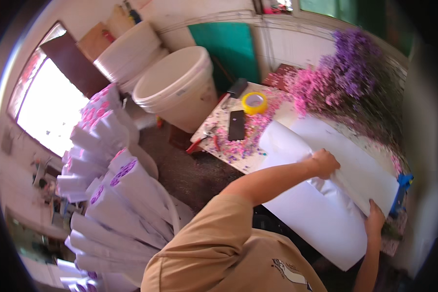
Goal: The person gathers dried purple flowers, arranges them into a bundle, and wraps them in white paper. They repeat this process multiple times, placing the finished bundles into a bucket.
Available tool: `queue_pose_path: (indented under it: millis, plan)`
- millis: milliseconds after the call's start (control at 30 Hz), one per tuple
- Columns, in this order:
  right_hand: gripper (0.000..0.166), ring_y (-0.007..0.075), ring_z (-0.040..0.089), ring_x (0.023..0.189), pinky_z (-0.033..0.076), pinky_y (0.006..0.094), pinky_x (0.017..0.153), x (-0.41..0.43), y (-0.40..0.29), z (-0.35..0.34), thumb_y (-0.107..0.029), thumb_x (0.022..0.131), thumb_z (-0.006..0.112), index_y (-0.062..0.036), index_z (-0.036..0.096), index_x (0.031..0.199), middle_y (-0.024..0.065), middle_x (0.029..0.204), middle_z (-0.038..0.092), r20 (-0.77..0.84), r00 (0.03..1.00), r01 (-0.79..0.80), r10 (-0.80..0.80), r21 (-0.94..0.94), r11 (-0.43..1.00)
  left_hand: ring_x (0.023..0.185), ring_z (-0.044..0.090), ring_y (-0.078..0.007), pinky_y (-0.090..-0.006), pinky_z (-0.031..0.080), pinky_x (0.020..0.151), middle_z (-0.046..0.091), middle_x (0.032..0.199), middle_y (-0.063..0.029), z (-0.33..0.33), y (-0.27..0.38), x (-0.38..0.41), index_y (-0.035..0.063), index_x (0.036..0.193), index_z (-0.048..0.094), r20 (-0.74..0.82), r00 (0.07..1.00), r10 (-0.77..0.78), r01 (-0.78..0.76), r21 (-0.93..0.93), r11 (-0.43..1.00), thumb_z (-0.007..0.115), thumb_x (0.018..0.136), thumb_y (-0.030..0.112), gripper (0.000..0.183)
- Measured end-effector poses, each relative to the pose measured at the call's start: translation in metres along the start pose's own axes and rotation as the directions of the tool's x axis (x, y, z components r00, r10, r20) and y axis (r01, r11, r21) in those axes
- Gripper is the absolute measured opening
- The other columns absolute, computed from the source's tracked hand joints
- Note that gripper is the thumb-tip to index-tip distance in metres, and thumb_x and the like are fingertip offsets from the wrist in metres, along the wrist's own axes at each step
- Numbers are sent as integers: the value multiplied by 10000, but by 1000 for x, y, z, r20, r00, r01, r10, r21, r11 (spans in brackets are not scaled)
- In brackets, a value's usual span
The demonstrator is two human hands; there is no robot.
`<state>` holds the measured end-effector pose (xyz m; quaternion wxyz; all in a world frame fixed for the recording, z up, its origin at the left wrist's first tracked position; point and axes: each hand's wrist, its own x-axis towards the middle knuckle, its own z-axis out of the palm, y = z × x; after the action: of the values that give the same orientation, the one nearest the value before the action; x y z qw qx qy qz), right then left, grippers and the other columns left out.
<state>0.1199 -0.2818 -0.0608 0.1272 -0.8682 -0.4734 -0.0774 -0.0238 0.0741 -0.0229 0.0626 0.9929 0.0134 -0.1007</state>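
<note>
Across the table lies a large sheet of white wrapping paper (310,222), its upper part folded over into a loose roll. My left hand (325,163) grips the fold near its middle, and the paper creases beneath the fingers. Farther right, my right hand (375,219) holds the folded edge, thumb on top. Whatever may lie inside the roll is hidden. Another flat white sheet (335,135) shows behind the fold. Past my right hand stands a blue object (400,193), perhaps a tape dispenser.
Pink flowers (314,87) and purple flowers (354,62) lie at the table's back. A yellow tape roll (254,103), a smartphone (236,125) and red-handled cutters (206,138) rest among scattered petals. White buckets (179,91) and paper-wrapped bouquets (127,204) stand left.
</note>
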Motion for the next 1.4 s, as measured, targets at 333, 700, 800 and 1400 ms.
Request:
queue_pose_path:
  millis: [333, 700, 800, 1400]
  plan:
    - [948, 418, 295, 1509, 237, 508, 1248, -50, -40, -13, -243, 754, 830, -8, 355, 1539, 256, 1598, 345, 90, 994, -48, 58, -114, 992, 1517, 287, -395, -672, 209, 1189, 322, 1625, -231, 19, 141, -30, 200, 1603, 335, -249, 933, 260, -205, 228, 952, 750, 795, 615, 999]
    - [827, 379, 613, 1223, 500, 481, 1004, -15, -3, -37, -346, 813, 823, -35, 433, 1472, 206, 1283, 639, 272, 962, -26, 16, 31, 999, 1190, 629, -349, -531, 484, 1018, 620, 1328, -180, 5, 128, 48, 228, 1538, 441, -147, 885, 442, -440, 46, 897, 776, 843, 467, 807]
    - [557, 366, 701, 979, 558, 488, 790, 19, 11, -44, -211, 870, 757, -59, 531, 1355, 156, 1063, 712, 311, 950, -52, 40, 30, 998, 940, 690, -341, -491, 541, 820, 706, 1057, -116, -31, 113, 84, 314, 1566, 397, 50, 888, 458, -457, -36, 889, 661, 976, 334, 646]
    - [880, 378, 591, 1217, 499, 435, 1009, 62, 21, -49, -296, 628, 876, -41, 520, 1392, 209, 1323, 598, 562, 822, -180, 94, 99, 979, 1113, 567, -354, -447, 465, 921, 505, 1365, -176, 34, 117, 52, 510, 1562, 340, -284, 744, 605, -470, 423, 775, 563, 958, 119, 754]
